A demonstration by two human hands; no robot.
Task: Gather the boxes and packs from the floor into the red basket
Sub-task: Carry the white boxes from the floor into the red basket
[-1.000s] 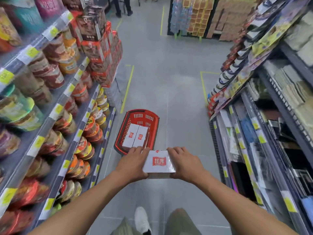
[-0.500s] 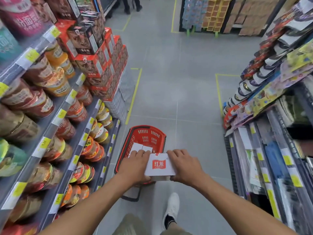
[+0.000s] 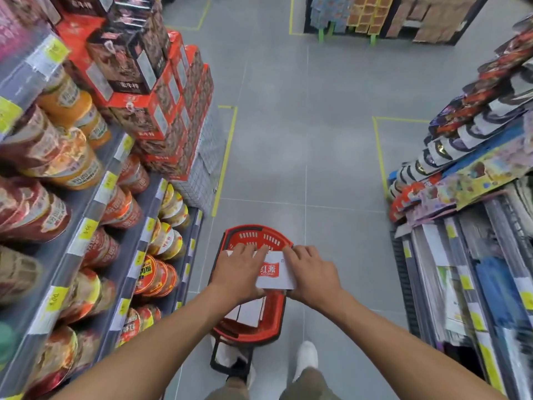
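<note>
Box [image 3: 274, 273] gripped between both hands above basket [image 3: 253, 236].

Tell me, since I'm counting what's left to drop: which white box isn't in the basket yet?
The box with the red label, held between both hands above the basket; the others lie inside.

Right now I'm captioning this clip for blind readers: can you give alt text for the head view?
Both hands, left hand and right hand, hold a white box with a red logo over a red basket on the grey floor of a shop aisle. White boxes already lie in the basket; stocked shelves line both sides.
</note>
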